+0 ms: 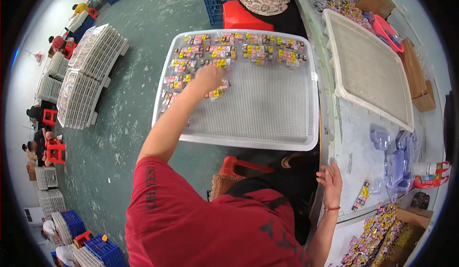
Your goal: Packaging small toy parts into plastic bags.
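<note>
My left hand (209,78) is over the left part of a large white mesh tray (272,104), its fingers curled down among rows of small clear packs (221,52) with yellow, pink and black parts. The fingertips are hidden, so what they hold cannot be made out. Packs lie in clusters along the tray's far and left sides, some partly covered by my left arm. My right hand (331,181), with a red bead bracelet at the wrist, rests by the workbench's near edge, its fingers apart and nothing in them. A similar small pack (361,195) lies on the bench beside it.
An off-white tray (373,66) lies on the workbench (351,138) at right, near purple plastic containers (396,164) and heaps of small packs (370,236). Ahead, a person sits on a red stool (244,18). Stacked white trays (91,71) stand on the green floor at left.
</note>
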Demonstrator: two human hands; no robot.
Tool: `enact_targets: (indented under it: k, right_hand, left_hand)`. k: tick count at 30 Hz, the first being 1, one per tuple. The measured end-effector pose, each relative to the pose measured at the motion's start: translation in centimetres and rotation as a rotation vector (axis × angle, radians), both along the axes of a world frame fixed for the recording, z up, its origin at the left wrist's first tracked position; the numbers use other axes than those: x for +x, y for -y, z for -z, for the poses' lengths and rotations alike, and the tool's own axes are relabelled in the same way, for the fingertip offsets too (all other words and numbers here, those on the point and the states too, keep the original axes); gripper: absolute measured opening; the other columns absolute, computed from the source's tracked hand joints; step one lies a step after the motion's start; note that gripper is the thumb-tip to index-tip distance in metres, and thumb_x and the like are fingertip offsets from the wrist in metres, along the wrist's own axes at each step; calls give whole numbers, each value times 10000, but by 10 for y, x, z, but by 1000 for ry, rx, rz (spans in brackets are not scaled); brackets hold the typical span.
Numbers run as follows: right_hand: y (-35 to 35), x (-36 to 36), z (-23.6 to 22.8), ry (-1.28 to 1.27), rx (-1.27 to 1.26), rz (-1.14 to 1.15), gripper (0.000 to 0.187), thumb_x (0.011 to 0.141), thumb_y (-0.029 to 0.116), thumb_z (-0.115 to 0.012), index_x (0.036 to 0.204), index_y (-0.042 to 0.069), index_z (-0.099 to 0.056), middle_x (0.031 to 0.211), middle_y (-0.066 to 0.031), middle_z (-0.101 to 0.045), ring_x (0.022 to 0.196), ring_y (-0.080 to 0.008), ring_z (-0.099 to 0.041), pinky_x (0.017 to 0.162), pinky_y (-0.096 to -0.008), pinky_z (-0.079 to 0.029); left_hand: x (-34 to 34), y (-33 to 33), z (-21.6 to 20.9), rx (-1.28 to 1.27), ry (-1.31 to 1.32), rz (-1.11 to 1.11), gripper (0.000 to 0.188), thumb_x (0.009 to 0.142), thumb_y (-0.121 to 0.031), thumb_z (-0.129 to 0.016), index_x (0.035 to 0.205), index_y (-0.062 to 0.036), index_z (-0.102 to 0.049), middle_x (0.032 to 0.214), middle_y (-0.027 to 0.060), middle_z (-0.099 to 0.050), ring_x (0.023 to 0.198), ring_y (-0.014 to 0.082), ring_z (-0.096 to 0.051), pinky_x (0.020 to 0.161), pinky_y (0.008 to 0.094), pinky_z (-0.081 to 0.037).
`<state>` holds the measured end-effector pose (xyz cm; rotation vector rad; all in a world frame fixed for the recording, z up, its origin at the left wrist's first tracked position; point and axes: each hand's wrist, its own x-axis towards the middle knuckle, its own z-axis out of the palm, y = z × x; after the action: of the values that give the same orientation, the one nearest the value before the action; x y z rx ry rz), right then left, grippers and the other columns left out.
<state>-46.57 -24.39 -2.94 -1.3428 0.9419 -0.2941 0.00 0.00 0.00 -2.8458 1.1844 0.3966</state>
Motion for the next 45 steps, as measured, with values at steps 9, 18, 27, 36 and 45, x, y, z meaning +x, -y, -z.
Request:
enact_targets:
  k: [9,18,27,36,45]
  right_hand:
    - [2,-2,-4,77,3,-95,442,988,123,-507,1402,40,-380,1169,-125,-583,901,-144,-634,747,-246,-535]
    - [-4,-4,2,81,-26,-60,439,979,138,-535,1390,44,-412,1147,-118,-608,911,-142,-629,778,-248,-518]
    - [-8,-5,-1,115,-34,-39,434,983,138,-525,1389,34,-413,1142,-117,-607,909,-136,-627,785,-249,-514]
    - [-14,11,-5,125,11,-30,450,977,140,-530,1374,-9,-379,1150,-133,-641,925,-161,-643,791,-267,-515]
    - [-42,-44,-21,-3,-123,13,346,965,126,-523,1296,26,-500,923,-69,-686,737,-124,-650,643,-251,-542]
  left_hand:
    - [-107,-59,93,77,-221,-186,554,812,-507,-654,1037,-1,-659,1099,220,-611,1061,383,-578,905,489,-476]
    - [-105,-52,105,-202,-2,-287,672,835,-559,-605,1129,45,-563,1161,199,-490,1126,389,-492,943,510,-434]
    - [-81,-55,121,-230,101,-308,675,839,-560,-597,1087,67,-559,1141,200,-496,1097,380,-508,910,470,-461]
    - [-41,-74,127,-152,206,-99,483,871,-416,-607,995,49,-635,942,274,-638,880,425,-616,792,503,-493]
    - [-182,136,-11,-334,-138,546,271,897,-299,-611,882,-31,-648,786,214,-634,739,393,-625,650,448,-479]
